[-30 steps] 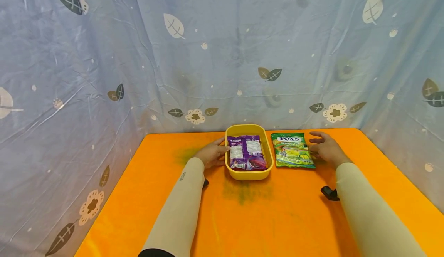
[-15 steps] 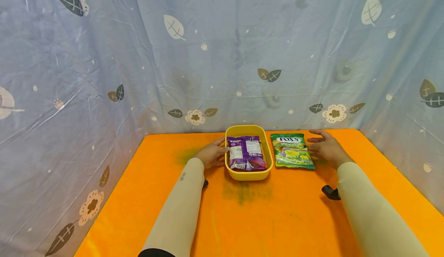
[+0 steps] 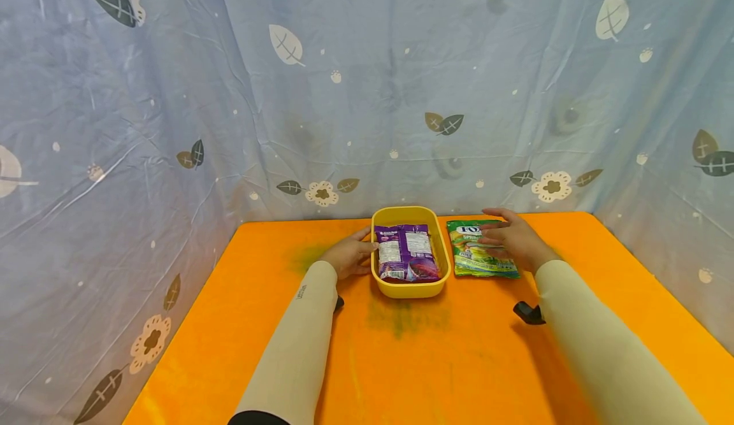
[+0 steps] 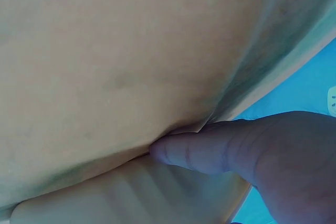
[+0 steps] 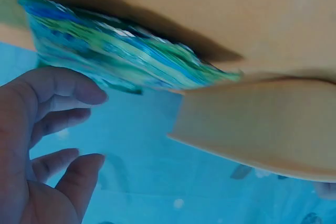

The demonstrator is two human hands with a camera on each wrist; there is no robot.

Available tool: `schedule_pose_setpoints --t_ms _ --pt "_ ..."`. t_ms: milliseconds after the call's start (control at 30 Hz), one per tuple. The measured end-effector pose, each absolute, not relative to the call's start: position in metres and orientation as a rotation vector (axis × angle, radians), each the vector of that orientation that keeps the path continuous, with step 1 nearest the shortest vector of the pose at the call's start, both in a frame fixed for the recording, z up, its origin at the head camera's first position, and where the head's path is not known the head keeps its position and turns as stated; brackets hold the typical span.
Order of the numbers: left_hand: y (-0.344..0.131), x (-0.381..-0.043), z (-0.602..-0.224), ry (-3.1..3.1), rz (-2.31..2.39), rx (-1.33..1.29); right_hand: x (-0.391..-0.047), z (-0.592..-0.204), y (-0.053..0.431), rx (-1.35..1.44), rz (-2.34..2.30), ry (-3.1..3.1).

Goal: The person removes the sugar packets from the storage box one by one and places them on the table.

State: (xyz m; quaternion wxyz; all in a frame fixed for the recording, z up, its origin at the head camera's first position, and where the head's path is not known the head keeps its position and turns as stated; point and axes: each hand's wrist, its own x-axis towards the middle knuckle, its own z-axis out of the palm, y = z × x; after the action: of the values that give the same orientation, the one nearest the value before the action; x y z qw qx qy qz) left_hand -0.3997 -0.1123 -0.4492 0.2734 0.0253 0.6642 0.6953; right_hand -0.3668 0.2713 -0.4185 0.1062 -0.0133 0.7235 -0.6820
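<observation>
A yellow plastic basket stands on the orange tabletop, holding a purple printed packet. My left hand rests against the basket's left wall, one fingertip overlapping the rim in the head view. In the left wrist view, a straight digit touches the basket's side low down. Right of the basket lies a green FOX'S candy bag, flat on the table. Over its right part hovers my right hand, fingers spread and slightly bent, nothing between them. The right wrist view shows a gap between thumb and fingers, beside the bag.
A blue curtain with leaf and flower prints hangs behind the table and along both sides. The orange table stretches forward between the two sleeved arms. A black wrist device sits under the right forearm.
My right hand has moved left from beside the candy bag to over its right part. The left hand, basket and bag have stayed put.
</observation>
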Motion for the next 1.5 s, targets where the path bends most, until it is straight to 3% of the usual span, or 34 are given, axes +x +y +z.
schedule_pose_setpoints --t_ms 767,1500 --pt "-0.114 -0.399 -0.448 1.8 1.868 0.07 -0.367 -0.388 0.192 -0.245 -2.037 2.023" --pt "-0.115 -0.399 -0.447 1.795 1.863 0.084 -0.357 -0.385 0.139 -0.09 -1.777 2.126"
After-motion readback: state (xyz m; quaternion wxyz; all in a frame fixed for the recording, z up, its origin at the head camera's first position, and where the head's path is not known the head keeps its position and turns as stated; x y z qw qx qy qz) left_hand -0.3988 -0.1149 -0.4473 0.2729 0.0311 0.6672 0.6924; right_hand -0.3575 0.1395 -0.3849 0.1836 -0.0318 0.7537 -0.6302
